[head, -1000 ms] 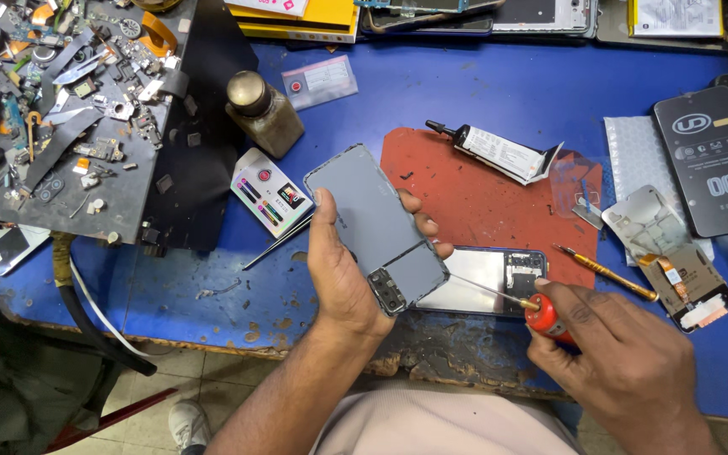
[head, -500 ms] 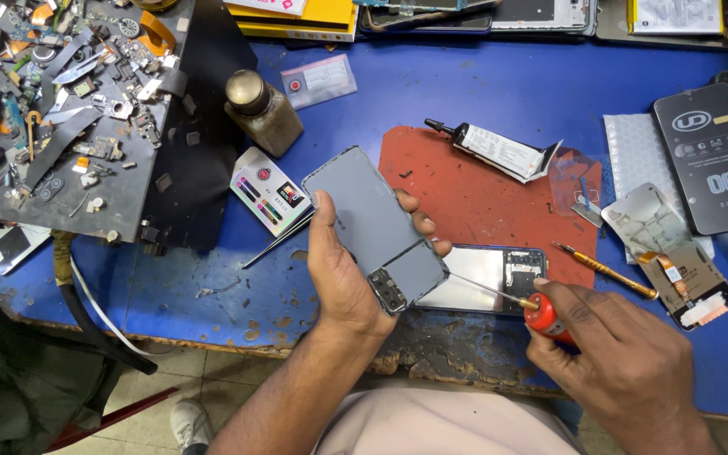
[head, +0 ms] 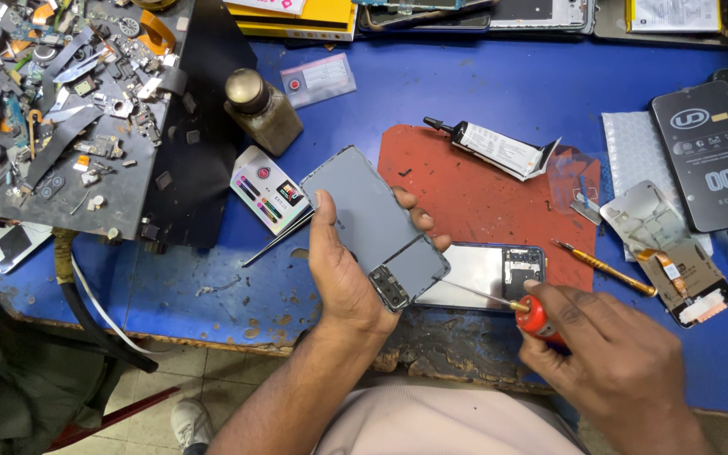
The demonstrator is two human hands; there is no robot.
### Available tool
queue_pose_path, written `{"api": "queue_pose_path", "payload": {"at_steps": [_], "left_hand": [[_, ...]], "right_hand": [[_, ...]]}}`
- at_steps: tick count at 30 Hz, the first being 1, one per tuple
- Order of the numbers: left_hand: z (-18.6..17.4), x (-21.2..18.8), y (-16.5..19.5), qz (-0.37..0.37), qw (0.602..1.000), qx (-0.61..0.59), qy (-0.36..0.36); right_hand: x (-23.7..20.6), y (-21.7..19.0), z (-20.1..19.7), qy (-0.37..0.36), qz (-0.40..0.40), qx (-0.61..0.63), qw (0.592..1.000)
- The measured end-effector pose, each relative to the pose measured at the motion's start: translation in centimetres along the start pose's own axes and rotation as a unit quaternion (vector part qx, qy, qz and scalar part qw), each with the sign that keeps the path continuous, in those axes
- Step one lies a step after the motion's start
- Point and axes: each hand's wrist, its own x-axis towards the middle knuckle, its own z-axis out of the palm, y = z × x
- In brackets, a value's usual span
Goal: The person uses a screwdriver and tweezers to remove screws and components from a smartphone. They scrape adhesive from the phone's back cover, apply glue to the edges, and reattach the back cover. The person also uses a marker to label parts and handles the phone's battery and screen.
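My left hand (head: pixel 345 274) grips a grey phone back cover (head: pixel 371 221), tilted above the blue bench, camera cutout toward me. My right hand (head: pixel 615 366) holds a red-handled screwdriver (head: pixel 531 315) whose thin shaft points left at the cover's lower corner. Under both lies an opened phone body (head: pixel 492 270) on a red mat (head: pixel 482 198), partly hidden by the cover.
A glue tube (head: pixel 499 147) lies on the mat. Brown bottle (head: pixel 264 111), small card box (head: pixel 270 188), tweezers (head: pixel 275 247) sit left of the cover. A dark tray of loose parts (head: pixel 69 101) is far left. Yellow-handled tool (head: pixel 604 267), phone frame (head: pixel 667 253), black screen box (head: pixel 709 156) are right.
Nothing has visibly moved; both hands keep the same hold and place.
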Motion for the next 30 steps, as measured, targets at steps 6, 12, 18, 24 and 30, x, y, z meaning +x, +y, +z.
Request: {"api": "queue_pose_path", "payload": {"at_steps": [6, 12, 18, 24, 30], "left_hand": [[-0.1, -0.4, -0.2, 0.026, 0.999, -0.018, -0.002], [-0.4, -0.5, -0.2, 0.043, 0.999, -0.013, 0.007], [-0.6, -0.4, -0.1, 0.042, 0.999, -0.025, 0.017], [-1.0, -0.3, 0.1, 0.053, 0.998, -0.03, 0.012], [-1.7, 0.1, 0.1, 0.056, 0.997, -0.044, 0.003]], "right_hand": [[-0.2, -1.3, 0.0, 0.007, 0.018, 0.023, 1.0], [-0.2, -2.5, 1.0, 0.019, 0.001, 0.049, 0.999], [-0.4, -3.2, 1.5, 0.016, 0.022, 0.038, 0.999], [-0.5, -3.4, 1.8, 0.035, 0.046, 0.024, 0.998], [-0.4, -3.9, 2.7, 0.011, 0.051, 0.054, 0.997]]}}
